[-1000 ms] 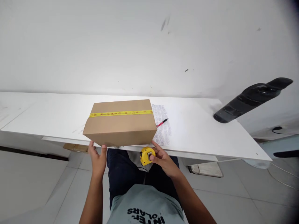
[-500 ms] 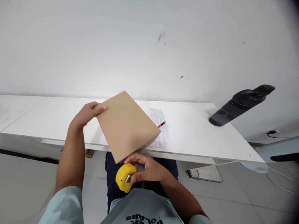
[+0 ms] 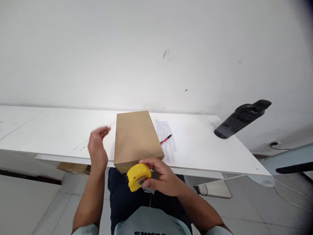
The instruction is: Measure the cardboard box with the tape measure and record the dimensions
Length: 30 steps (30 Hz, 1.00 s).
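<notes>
A brown cardboard box (image 3: 135,137) lies on the white table (image 3: 49,130), its short end with a strip of yellow tape facing me at the table's front edge. My right hand (image 3: 158,176) is closed round a yellow tape measure (image 3: 137,175) just in front of the box's near end. My left hand (image 3: 97,148) hovers left of the box, apart from it, fingers loosely curled and holding nothing.
A printed sheet (image 3: 166,138) with a red and black pen (image 3: 166,139) on it lies right of the box. A dark bottle-shaped object (image 3: 241,119) is at the table's right end. Another cardboard box (image 3: 73,168) sits under the table. Cables run along the floor at right.
The box was lifted and turned by my left hand, and now lies with its short end toward me. My left hand has let go and drawn back to the left.
</notes>
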Available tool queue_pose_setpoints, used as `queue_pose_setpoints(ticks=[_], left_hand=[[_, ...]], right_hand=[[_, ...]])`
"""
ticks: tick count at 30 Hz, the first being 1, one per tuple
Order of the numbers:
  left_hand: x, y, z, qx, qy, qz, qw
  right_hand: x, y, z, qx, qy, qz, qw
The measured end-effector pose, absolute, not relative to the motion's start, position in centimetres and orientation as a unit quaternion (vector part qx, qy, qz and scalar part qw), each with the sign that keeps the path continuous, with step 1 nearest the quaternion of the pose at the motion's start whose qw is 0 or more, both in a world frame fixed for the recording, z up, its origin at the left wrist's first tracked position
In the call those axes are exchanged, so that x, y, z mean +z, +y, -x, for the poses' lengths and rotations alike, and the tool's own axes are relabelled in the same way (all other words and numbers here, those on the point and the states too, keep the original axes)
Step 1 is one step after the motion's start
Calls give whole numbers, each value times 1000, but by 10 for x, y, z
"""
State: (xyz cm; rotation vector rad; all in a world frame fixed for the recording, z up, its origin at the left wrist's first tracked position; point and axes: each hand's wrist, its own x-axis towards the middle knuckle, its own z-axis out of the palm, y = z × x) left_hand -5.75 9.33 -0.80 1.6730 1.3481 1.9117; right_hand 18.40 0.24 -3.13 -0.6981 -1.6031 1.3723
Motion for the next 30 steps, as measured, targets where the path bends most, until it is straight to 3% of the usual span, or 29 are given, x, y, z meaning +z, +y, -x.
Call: queue_pose_setpoints(ticks=[3,5,11,16,22,26,30], left_hand=[[-27,20,53,553,279,-785,-16],[-33,-8,45,507,261,-818,-82],[-51,-15,57,501,297,-790,-192],[-68,18,107,581,474,-589,-303],[-81,51,148,631,583,-445,-253],[-89,51,148,585,585,-504,-246],[-84,43,121,555,534,-621,-145]], right_hand=[[-22,3,-200,576,-618,255,471],[-22,3,-197,584,-604,252,479],[-26,-5,-181,538,-611,261,518],[-31,18,-224,355,-529,384,668],[-62,62,-289,317,-514,442,664],[-78,65,-291,309,-522,459,650],[-81,61,-274,330,-511,461,646]])
